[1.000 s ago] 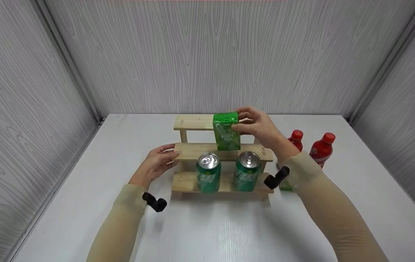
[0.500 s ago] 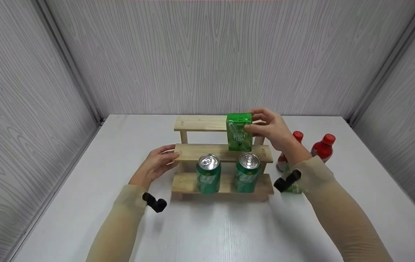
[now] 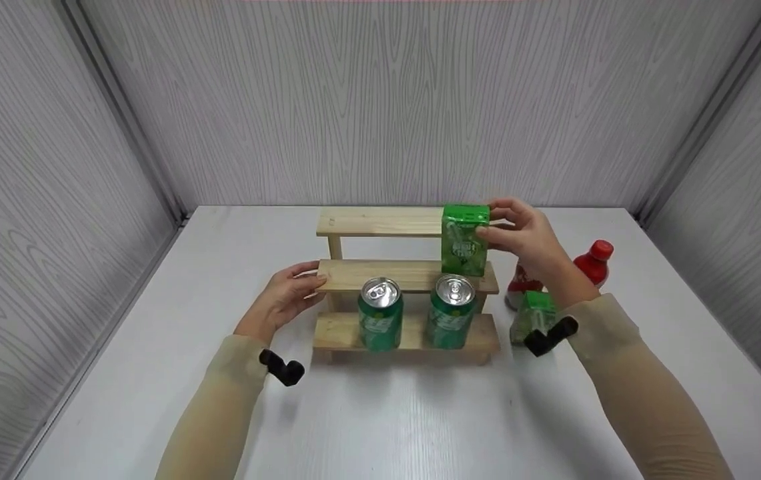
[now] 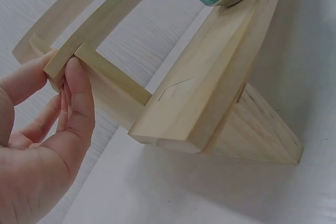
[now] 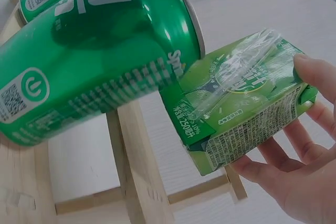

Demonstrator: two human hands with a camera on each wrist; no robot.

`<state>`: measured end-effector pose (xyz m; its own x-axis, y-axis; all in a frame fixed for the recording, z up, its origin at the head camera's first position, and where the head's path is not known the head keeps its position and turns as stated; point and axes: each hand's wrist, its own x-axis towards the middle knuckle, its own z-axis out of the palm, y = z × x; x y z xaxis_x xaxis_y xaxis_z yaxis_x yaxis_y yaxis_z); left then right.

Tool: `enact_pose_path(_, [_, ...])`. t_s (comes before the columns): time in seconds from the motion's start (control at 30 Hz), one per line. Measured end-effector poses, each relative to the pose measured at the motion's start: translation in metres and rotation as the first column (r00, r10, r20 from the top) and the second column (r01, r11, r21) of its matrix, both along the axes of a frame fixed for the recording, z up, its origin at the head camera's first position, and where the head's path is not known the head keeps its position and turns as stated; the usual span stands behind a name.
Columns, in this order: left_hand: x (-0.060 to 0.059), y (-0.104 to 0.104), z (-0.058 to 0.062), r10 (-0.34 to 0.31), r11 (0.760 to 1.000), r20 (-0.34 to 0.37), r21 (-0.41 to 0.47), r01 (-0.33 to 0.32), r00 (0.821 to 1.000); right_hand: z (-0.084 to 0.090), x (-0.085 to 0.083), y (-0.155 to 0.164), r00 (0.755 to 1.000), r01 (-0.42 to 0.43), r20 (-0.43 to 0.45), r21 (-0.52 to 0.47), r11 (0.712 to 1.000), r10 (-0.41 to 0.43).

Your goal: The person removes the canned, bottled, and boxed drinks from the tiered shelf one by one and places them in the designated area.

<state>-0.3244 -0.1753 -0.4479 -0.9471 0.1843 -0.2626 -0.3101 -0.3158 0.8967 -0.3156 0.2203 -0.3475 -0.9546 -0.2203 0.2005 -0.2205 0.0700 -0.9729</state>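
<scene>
A three-step wooden rack [image 3: 380, 272] stands mid-table. My left hand [image 3: 287, 297] pinches the left end of its middle step; in the left wrist view thumb and fingers close round that wooden end. My right hand [image 3: 530, 240] grips a green juice box [image 3: 465, 243] by its right side, upright at the right end of the middle step. In the right wrist view the juice box [image 5: 236, 98] has a wrapped straw on its front. Two green soda cans, the left can [image 3: 381, 317] and the right can [image 3: 451, 317], stand on the lowest step.
Right of the rack, a second green juice box [image 3: 535, 317] stands on the white table [image 3: 380, 420], partly behind the right wrist's camera. Behind it is a bottle [image 3: 521, 288], half hidden by the right hand. Another red-capped bottle [image 3: 593, 262] stands farther right. Grey panels [image 3: 380, 100] enclose the table.
The right hand has moved rightward with the juice box, from the middle of the rack to its right end. The left hand keeps its place on the rack.
</scene>
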Motion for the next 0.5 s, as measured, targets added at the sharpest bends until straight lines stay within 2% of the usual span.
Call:
enact_pose_path(0.2, [0.001, -0.002, -0.001, 0.003, 1.0, 0.006, -0.001, -0.003, 1.0, -0.001, 0.006, 0.014, 0.999, 0.042, -0.002, -0.022, 0.999, -0.042])
enact_pose_path(0.5, [0.001, -0.001, -0.003, 0.014, 1.0, 0.019, 0.004, -0.014, 1.0, 0.002, 0.015, 0.045, 0.997, 0.079, 0.014, -0.113, 0.991, -0.078])
